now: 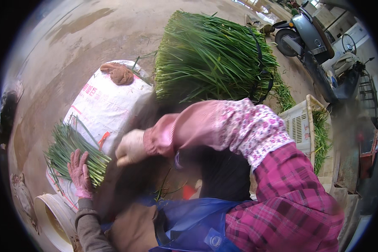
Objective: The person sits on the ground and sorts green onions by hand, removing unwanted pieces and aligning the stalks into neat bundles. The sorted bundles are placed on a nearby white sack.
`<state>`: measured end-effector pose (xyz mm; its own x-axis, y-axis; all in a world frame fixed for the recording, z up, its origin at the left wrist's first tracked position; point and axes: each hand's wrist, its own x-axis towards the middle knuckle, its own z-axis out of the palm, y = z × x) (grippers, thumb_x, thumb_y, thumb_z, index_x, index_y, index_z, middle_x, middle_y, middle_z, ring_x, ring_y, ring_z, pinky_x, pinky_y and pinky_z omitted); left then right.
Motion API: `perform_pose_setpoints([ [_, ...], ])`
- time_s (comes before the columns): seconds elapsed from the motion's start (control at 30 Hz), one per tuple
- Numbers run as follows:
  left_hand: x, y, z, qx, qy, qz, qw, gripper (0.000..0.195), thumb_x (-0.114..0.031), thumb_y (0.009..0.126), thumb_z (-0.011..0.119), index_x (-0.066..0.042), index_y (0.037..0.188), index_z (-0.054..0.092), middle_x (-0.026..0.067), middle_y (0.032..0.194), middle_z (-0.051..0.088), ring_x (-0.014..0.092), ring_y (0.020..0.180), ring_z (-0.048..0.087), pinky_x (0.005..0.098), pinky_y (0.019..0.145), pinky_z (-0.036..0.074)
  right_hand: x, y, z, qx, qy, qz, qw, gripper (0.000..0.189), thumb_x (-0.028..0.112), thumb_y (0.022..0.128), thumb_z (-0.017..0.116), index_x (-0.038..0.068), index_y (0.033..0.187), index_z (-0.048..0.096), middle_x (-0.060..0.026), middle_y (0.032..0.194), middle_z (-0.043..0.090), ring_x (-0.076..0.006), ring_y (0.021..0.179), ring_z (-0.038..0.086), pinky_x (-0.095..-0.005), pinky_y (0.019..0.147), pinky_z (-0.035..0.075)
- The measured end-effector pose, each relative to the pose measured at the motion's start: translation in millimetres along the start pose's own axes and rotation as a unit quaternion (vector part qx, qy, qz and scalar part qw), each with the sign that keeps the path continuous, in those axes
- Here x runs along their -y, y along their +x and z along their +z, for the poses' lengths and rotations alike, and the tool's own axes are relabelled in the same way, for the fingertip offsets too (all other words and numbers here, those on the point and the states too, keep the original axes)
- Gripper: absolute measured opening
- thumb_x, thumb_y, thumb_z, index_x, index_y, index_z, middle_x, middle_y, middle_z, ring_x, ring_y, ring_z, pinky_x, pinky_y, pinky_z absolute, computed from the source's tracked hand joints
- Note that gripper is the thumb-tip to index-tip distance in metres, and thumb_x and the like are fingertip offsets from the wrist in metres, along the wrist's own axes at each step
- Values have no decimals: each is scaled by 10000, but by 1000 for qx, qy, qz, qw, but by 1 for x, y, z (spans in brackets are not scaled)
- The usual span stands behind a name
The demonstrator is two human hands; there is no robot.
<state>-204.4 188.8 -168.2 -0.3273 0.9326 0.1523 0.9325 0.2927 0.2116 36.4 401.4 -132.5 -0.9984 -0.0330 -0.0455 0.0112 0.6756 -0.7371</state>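
A bunch of green garlic chives (pixel 82 151) lies across the near end of a white woven sack (pixel 97 100), with its pale cut stems pointing right. My left hand (pixel 79 171), in a thin pink glove, rests on the stems with the fingers spread. My right hand (pixel 130 149) is blurred and curled, just right of the sack and the stem ends; whether anything is in its fingers cannot be told. A red strip (pixel 104 140) lies on the sack beside the bunch. At the sack's far end sits a brown cloth (pixel 118 73).
A large heap of chives (pixel 211 60) bound with a black strap stands ahead. A plastic crate (pixel 310 126) with loose greens is at the right. A white bucket (pixel 52 220) stands at the lower left. A parked scooter (pixel 312 41) is at the upper right.
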Motion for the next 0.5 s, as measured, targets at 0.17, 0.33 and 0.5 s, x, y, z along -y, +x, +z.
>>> perform_pose_setpoints([
  [0.17, -2, 4, 0, 4, -7, -9, 1000, 478, -427, 971, 293, -214, 1290, 578, 32, 1465, 407, 245, 1407, 268, 460, 1152, 97, -86, -63, -224, -397, -271, 168, 861, 343, 257, 900, 591, 53, 1174, 621, -143, 1155, 636, -267, 1076, 606, -356, 975, 468],
  [0.33, -6, 5, -2, 1, -21, -21, 1000, 439, -374, 954, 329, -203, 1249, 605, 51, 1449, 421, 273, 1401, 274, 470, 1153, 104, -155, -97, -288, -250, -319, 482, 777, 948, 550, 687, 761, 26, 1384, 390, -188, 1358, 494, -319, 1232, 507, -389, 1046, 404],
  [0.5, -10, 6, -4, -7, -33, -29, 999, 425, -356, 936, 350, -186, 1211, 625, 58, 1430, 438, 281, 1390, 293, 481, 1144, 124, -164, -100, -295, -264, -282, 421, 821, 801, 408, 663, 754, 79, 1342, 486, -177, 1257, 588, -299, 1185, 552, -382, 1010, 425],
])
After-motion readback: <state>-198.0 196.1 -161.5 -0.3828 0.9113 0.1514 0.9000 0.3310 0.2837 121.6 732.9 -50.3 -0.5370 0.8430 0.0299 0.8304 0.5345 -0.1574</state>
